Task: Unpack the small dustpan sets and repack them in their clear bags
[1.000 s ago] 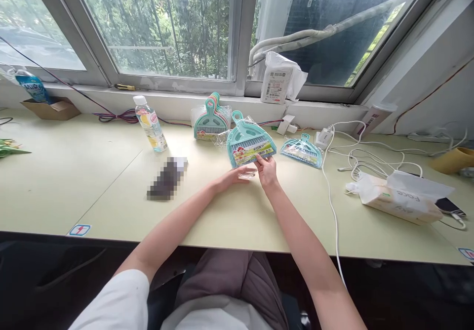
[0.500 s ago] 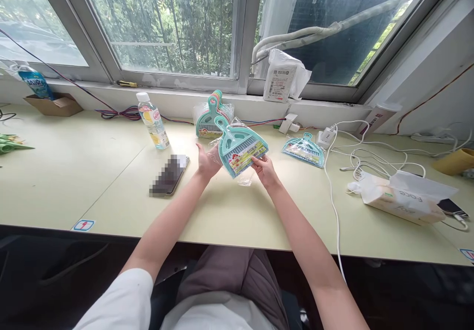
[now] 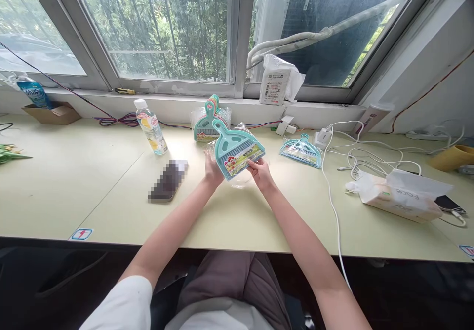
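Smooth cream tabletop (image 3: 229, 221) lies beneath a raised, fan-shaped teal plastic dustpan-and-brush set (image 3: 239, 151), handle (image 3: 219, 127) pointing far-left, long axis slanting. Right hand (image 3: 261, 174) pinches its near-right edge; left hand (image 3: 214, 171) meets its left side, fingers hidden, grip unclear.

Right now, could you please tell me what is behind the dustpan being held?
A dustpan stack and the left hand show partly behind the held dustpan; the rest of each is covered.

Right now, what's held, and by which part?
A dustpan: right hand pinches its bottom edge near the right corner; left hand is at its left side, fingers partly hidden, grip unclear.
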{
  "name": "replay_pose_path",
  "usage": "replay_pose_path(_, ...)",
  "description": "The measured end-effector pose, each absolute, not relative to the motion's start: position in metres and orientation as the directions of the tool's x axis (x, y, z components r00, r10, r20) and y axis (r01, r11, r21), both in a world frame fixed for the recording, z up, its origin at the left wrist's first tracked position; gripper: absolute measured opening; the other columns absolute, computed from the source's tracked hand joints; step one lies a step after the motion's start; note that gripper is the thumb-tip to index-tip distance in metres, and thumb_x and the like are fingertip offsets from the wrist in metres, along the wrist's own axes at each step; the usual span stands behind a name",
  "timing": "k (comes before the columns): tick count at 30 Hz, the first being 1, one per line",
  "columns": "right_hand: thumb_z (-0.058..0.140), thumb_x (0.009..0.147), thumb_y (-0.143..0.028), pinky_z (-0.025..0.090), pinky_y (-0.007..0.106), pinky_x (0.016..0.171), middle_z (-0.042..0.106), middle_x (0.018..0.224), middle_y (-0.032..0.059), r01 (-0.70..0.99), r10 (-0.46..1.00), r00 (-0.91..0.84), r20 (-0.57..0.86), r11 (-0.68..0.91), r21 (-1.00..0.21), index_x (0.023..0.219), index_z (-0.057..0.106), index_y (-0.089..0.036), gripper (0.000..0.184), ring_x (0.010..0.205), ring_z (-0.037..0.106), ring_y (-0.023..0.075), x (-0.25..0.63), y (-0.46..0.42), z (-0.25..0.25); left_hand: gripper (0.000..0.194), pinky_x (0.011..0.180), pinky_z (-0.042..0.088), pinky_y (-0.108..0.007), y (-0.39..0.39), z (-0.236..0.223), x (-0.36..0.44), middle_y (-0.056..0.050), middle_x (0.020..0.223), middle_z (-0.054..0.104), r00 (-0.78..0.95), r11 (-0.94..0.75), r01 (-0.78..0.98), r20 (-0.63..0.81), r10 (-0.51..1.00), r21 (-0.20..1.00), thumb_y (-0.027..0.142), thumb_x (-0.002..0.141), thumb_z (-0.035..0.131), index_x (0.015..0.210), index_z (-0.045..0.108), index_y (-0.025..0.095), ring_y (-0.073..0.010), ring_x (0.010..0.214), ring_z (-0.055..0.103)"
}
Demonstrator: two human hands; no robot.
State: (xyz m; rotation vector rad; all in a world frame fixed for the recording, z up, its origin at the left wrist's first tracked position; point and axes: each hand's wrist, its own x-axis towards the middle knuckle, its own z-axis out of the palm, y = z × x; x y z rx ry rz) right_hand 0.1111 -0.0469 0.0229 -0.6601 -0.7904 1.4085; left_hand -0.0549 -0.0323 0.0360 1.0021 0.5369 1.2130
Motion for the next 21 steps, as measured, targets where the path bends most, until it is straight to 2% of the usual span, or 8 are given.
replay_pose_path(3, 0.078, 0.063, -0.019, 0.056, 0.033, 0.091, 0.072, 0.095, 0.0019, -0.600, 0.995, 0.063, 0.076, 0.099, -0.794, 0.093, 0.065, -0.019, 0.033, 0.091, 0.068, 0.0169, 0.112, -0.047, 0.023, 0.091, 0.099, 0.039, -0.053, -0.030, 0.033, -0.056, -0.013, 0.117, 0.064, 0.274, 0.063, -0.603, 0.133, 0.952, 0.795, 0.089, 0.070, 0.025, 0.120, 0.057, 0.019, -0.0361, 0.125, 0.046)
replay_pose_path(5, 0.076, 0.064, -0.018, 0.055, 0.033, 0.093, 0.071, 0.097, 0.0018, -0.600, 0.993, 0.107, 0.056, 0.109, -0.793, 0.094, 0.064, -0.020, 0.033, 0.093, 0.068, 0.0168, 0.113, -0.046, 0.023, 0.084, 0.099, 0.041, -0.051, -0.032, 0.035, -0.054, -0.011, 0.116, 0.065, 0.277, 0.069, -0.570, 0.112, 0.954, 0.819, 0.085, 0.071, 0.036, 0.119, 0.057, 0.020, -0.0350, 0.123, 0.049)
replay_pose_path(8, 0.074, 0.066, -0.018, 0.054, 0.034, 0.095, 0.070, 0.100, 0.0019, -0.600, 0.988, 0.146, 0.040, 0.121, -0.791, 0.095, 0.063, -0.020, 0.032, 0.096, 0.067, 0.0169, 0.116, -0.045, 0.023, 0.064, 0.099, 0.042, -0.049, -0.037, 0.039, -0.047, -0.011, 0.116, 0.066, 0.297, 0.081, -0.439, 0.060, 0.953, 0.895, 0.061, 0.070, 0.066, 0.118, 0.058, 0.019, -0.0338, 0.119, 0.054)
replay_pose_path(10, 0.074, 0.066, -0.018, 0.053, 0.033, 0.096, 0.070, 0.101, 0.0021, -0.604, 0.986, 0.159, 0.054, 0.140, -0.785, 0.096, 0.062, -0.020, 0.033, 0.098, 0.067, 0.0166, 0.117, -0.045, 0.022, 0.058, 0.099, 0.043, -0.048, -0.038, 0.037, -0.043, -0.011, 0.117, 0.066, 0.311, 0.075, -0.361, 0.044, 0.949, 0.930, 0.042, 0.067, 0.076, 0.117, 0.059, 0.017, -0.0331, 0.116, 0.056)
replay_pose_path(12, 0.074, 0.065, -0.017, 0.053, 0.032, 0.096, 0.070, 0.101, 0.0018, -0.608, 0.984, 0.164, 0.074, 0.159, -0.778, 0.097, 0.062, -0.020, 0.034, 0.098, 0.066, 0.0160, 0.118, -0.044, 0.022, 0.055, 0.099, 0.043, -0.047, -0.037, 0.032, -0.042, -0.011, 0.117, 0.066, 0.316, 0.062, -0.337, 0.051, 0.948, 0.939, 0.032, 0.065, 0.077, 0.115, 0.060, 0.016, -0.0320, 0.114, 0.058)
replay_pose_path(16, 0.074, 0.064, -0.016, 0.053, 0.031, 0.096, 0.069, 0.104, 0.0015, -0.602, 0.989, 0.137, 0.062, 0.133, -0.787, 0.098, 0.060, -0.021, 0.037, 0.100, 0.066, 0.0157, 0.118, -0.044, 0.022, 0.050, 0.101, 0.043, -0.045, -0.032, 0.025, -0.045, -0.010, 0.116, 0.067, 0.280, 0.055, -0.370, 0.055, 0.958, 0.928, 0.025, 0.065, 0.074, 0.112, 0.061, 0.015, -0.0285, 0.112, 0.060)
replay_pose_path(21, 0.075, 0.063, -0.017, 0.053, 0.032, 0.096, 0.070, 0.103, 0.0013, -0.602, 0.991, 0.123, 0.042, 0.108, -0.791, 0.097, 0.060, -0.021, 0.038, 0.104, 0.065, 0.0167, 0.117, -0.042, 0.020, 0.045, 0.097, 0.048, -0.043, -0.033, 0.028, -0.047, -0.008, 0.115, 0.067, 0.284, 0.034, -0.436, 0.102, 0.953, 0.900, 0.032, 0.073, 0.068, 0.115, 0.059, 0.018, -0.0256, 0.108, 0.062)
